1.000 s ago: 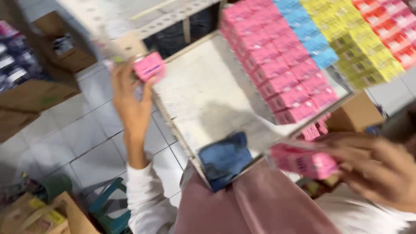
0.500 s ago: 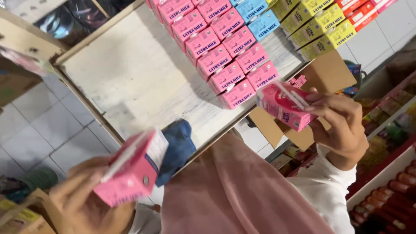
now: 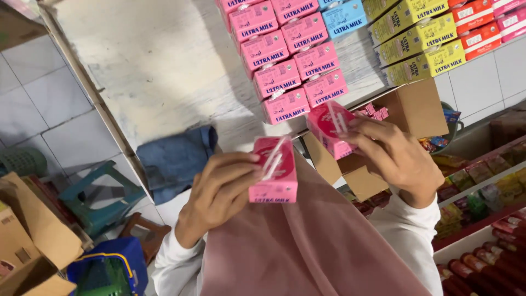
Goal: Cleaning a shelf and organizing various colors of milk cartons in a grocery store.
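Best to keep left hand (image 3: 219,192) clamped round its pink milk carton (image 3: 274,171), right hand (image 3: 397,161) gripping second pink carton (image 3: 330,127), setting each square beside the shelved pink cartons (image 3: 290,71) just above

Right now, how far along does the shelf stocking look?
Done: pink cartons already stand in rows on the white shelf, beside blue and yellow ones. In hand: the left hand holds one pink carton, the right hand another. Left: much of the shelf is bare, and the open cardboard box seems to hold more.
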